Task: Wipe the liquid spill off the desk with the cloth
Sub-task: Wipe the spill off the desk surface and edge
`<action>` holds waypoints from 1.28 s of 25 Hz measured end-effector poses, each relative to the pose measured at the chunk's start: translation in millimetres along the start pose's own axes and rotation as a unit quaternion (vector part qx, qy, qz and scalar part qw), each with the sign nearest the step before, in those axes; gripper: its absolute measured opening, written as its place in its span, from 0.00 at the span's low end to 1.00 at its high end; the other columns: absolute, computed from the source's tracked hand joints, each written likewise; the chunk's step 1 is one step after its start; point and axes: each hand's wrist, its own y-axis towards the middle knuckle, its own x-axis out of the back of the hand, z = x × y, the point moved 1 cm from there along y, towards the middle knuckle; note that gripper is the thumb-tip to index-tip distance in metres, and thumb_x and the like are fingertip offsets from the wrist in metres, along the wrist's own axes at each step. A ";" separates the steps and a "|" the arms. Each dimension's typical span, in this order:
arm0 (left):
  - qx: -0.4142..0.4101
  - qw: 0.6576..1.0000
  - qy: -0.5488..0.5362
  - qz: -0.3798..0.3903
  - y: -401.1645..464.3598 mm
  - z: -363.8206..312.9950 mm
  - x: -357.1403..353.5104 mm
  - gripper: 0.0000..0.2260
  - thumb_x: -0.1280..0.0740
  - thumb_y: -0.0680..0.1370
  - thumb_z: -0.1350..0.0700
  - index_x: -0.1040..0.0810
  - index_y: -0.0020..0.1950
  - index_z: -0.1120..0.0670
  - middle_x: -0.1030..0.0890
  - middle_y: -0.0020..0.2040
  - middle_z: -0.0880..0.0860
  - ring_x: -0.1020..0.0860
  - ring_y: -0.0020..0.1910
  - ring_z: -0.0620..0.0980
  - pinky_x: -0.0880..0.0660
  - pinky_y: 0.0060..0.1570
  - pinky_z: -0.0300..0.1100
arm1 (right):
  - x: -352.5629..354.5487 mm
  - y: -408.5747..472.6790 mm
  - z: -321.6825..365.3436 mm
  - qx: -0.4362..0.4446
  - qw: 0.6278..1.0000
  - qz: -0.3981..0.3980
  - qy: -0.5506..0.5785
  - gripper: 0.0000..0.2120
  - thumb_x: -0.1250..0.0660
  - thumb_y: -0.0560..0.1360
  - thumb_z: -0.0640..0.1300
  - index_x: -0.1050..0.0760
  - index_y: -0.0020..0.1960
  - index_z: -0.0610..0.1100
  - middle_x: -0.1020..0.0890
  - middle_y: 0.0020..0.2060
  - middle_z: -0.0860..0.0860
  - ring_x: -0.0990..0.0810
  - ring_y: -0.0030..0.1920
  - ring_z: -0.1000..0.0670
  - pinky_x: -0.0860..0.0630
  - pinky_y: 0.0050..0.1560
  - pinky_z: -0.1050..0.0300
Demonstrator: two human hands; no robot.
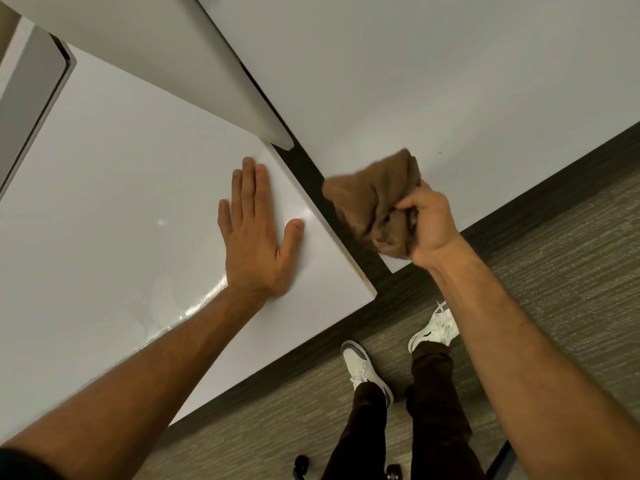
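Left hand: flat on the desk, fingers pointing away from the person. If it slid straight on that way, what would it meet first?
Probably the grey divider panel rising past the fingertips of the left hand; the bare desk lies between, though depth is unclear.

Left desk [114,174]: white, glossy, its corner pointing toward the floor gap.
On it, hand: left hand [258,233] lying flat, palm down, fingers straight, close to the right edge.
On it, liquid: a thin wet sheen [194,308] glinting just beside the left forearm, edges hard to trace.
Right desk [450,81]: white too, set apart from the first by a dark gap.
Divider panel [194,64]: pale, standing along that gap.
Floor [554,271]: grey striped carpet, two white sneakers [363,368] planted on it.
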 end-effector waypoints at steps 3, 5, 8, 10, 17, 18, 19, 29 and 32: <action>-0.003 1.000 0.000 0.001 -0.5 0.2 0.0 0.38 0.47 0.82 0.38 0.52 0.87 0.56 0.52 0.87 0.55 0.55 0.86 0.54 0.57 0.83 0.60 | -38.4 20.2 -4.2 0.007 0.996 0.025 -0.088 0.12 0.36 0.69 0.41 0.16 0.48 0.44 0.16 0.42 0.46 0.17 0.44 0.47 0.19 0.44 0.56; -0.005 1.000 0.001 0.003 -1.1 -0.6 0.1 0.39 0.48 0.82 0.37 0.52 0.87 0.57 0.53 0.87 0.55 0.55 0.86 0.54 0.57 0.83 0.59 | -51.1 21.2 -17.7 0.001 0.991 0.033 -0.133 0.11 0.36 0.69 0.42 0.18 0.48 0.43 0.18 0.37 0.49 0.19 0.39 0.51 0.21 0.40 0.59; -0.004 1.000 0.000 0.002 -1.9 0.1 1.3 0.39 0.48 0.81 0.37 0.51 0.87 0.57 0.52 0.87 0.56 0.55 0.86 0.55 0.58 0.83 0.59 | -41.2 5.6 -29.2 -0.005 0.990 0.035 -0.137 0.08 0.36 0.70 0.41 0.20 0.45 0.44 0.19 0.33 0.53 0.20 0.36 0.55 0.22 0.37 0.62; -0.003 1.000 0.002 -0.002 -0.7 0.9 1.6 0.39 0.48 0.82 0.37 0.51 0.86 0.57 0.52 0.87 0.56 0.54 0.86 0.55 0.57 0.83 0.59 | -32.6 -10.0 -31.6 -0.011 0.990 0.042 -0.133 0.09 0.36 0.70 0.40 0.18 0.43 0.48 0.19 0.33 0.55 0.19 0.36 0.57 0.22 0.37 0.64; 0.002 1.000 -0.004 -0.011 -1.1 1.3 -3.5 0.38 0.44 0.82 0.39 0.52 0.87 0.56 0.52 0.87 0.55 0.54 0.86 0.55 0.57 0.83 0.60 | -19.4 -67.7 -41.5 0.003 0.990 0.021 -0.140 0.06 0.32 0.67 0.45 0.16 0.40 0.51 0.21 0.30 0.57 0.23 0.31 0.59 0.24 0.33 0.65; 0.001 1.000 -0.005 -0.012 -0.6 2.3 -4.6 0.38 0.44 0.82 0.39 0.52 0.87 0.56 0.52 0.87 0.54 0.54 0.86 0.55 0.57 0.83 0.60 | -15.9 -76.5 -44.7 0.009 0.990 0.019 -0.141 0.08 0.32 0.67 0.47 0.16 0.42 0.47 0.22 0.29 0.56 0.23 0.29 0.58 0.25 0.31 0.64; 0.001 1.000 -0.005 -0.013 -0.6 3.3 -5.8 0.38 0.45 0.82 0.39 0.52 0.87 0.55 0.52 0.87 0.54 0.54 0.86 0.54 0.58 0.83 0.59 | -12.1 -86.8 -48.1 0.015 0.989 0.017 -0.143 0.11 0.32 0.68 0.48 0.17 0.45 0.42 0.21 0.29 0.54 0.23 0.29 0.54 0.24 0.32 0.61; -0.004 1.000 -0.003 -0.006 0.5 5.1 -7.3 0.37 0.46 0.83 0.37 0.53 0.87 0.53 0.53 0.88 0.51 0.54 0.86 0.54 0.56 0.83 0.61 | -16.8 -75.0 -12.8 0.061 0.997 -0.034 -0.030 0.13 0.36 0.70 0.44 0.16 0.50 0.47 0.19 0.46 0.43 0.20 0.49 0.44 0.22 0.48 0.53; -0.012 1.000 -0.002 -0.002 -1.8 5.4 -4.5 0.35 0.49 0.84 0.39 0.53 0.87 0.53 0.53 0.88 0.52 0.55 0.86 0.52 0.57 0.83 0.59 | -69.6 -8.7 2.8 0.039 0.981 0.019 -0.187 0.14 0.36 0.75 0.49 0.20 0.57 0.45 0.18 0.47 0.43 0.20 0.47 0.46 0.23 0.45 0.55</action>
